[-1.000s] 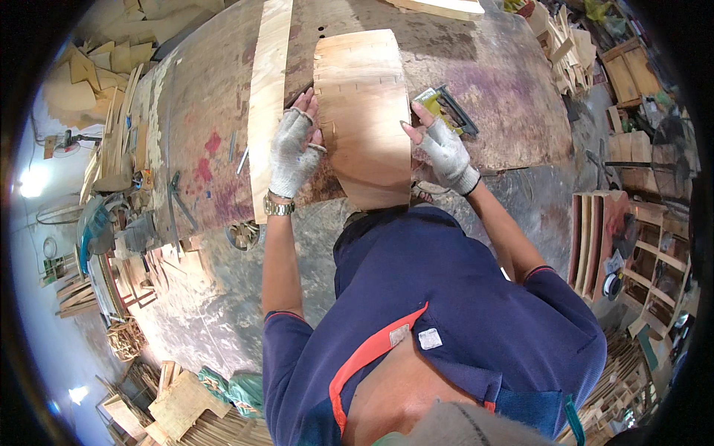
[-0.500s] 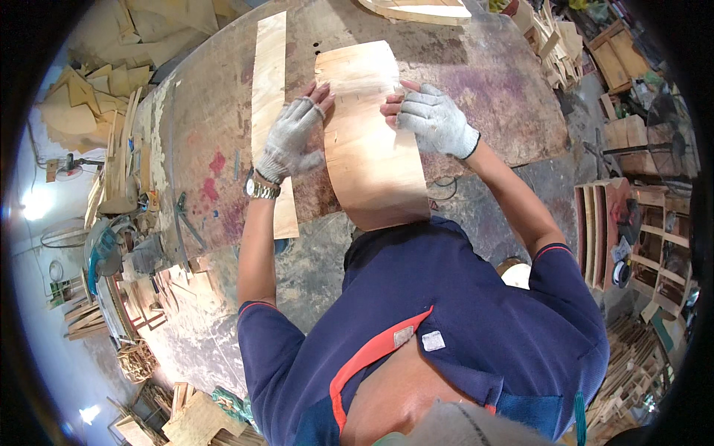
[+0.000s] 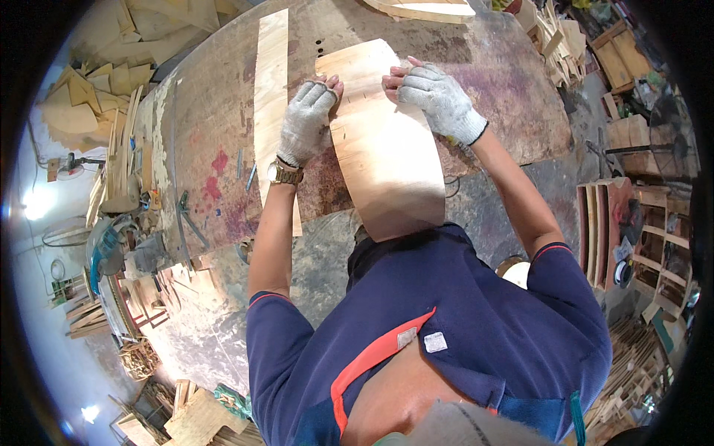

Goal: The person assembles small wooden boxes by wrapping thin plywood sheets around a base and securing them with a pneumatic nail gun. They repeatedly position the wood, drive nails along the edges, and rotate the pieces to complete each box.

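Note:
A pale, slightly curved sheet of thin plywood (image 3: 390, 160) lies lengthwise in front of me, its near end reaching to my dark shirt. At its left edge, my left hand (image 3: 306, 123) is closed with bent fingertips on the wood. My right hand (image 3: 437, 98) grips the opposite edge farther up, fingers over the top face and the thumb hidden. Both hands wear grey fingertip-less work gloves, and a metal watch (image 3: 284, 172) is on the left wrist. To the left of that hand, a long narrow strip of plywood (image 3: 271, 82) rests on the worn worktable (image 3: 216, 111).
A curved wooden piece (image 3: 424, 9) sits at the table's far edge. Left of the table stand a teal power saw (image 3: 100, 256) and a clamp-like tool (image 3: 192, 221). Wood offcuts (image 3: 554, 48) heap up at the far right, near stacked curved wooden parts (image 3: 601, 230).
The sheet's near end has swung to the right and come slightly closer to me. My left hand has moved right with its fingers curled in more; my right hand has shifted slightly far-ward.

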A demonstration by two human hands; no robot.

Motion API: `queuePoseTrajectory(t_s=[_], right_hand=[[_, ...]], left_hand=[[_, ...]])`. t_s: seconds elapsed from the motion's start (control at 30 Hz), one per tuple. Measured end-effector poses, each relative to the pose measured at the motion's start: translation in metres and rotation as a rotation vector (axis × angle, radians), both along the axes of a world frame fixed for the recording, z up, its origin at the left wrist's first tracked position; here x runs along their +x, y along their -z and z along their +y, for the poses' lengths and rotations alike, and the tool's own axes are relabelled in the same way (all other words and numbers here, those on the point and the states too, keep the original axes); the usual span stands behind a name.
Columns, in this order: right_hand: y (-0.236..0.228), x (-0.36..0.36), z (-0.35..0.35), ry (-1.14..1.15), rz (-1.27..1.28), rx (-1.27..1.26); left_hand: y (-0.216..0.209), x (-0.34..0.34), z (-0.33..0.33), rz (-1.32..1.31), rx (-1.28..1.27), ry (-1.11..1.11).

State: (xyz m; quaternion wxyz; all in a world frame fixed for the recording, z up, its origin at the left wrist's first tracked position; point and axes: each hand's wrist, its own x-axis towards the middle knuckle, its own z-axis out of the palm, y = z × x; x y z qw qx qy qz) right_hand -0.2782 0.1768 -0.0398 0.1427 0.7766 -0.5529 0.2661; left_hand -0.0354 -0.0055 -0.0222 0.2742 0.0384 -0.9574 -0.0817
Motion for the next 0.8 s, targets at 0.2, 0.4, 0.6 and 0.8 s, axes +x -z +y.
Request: queuePoseTrajectory(t_s=[0.2,0.4,0.6,0.8], right_hand=[[0.016,-0.002,0.0,0.006,-0.102,-0.069],[0.03,0.005,-0.008,0.04,-0.774,0.245],[0.026,0.021,-0.003,-0.039,-0.555,-0.032],[0.009,0.009,-0.012,-0.058,-0.456,0.004]], left_hand=[[0.012,0.001,0.006,0.095,0.009,-0.043],[0.024,0.001,0.016,0.229,0.097,-0.066],[0.008,0.004,0.022,0.138,0.116,-0.114],[0.017,-0.015,0.013,0.12,-0.064,-0.219]])
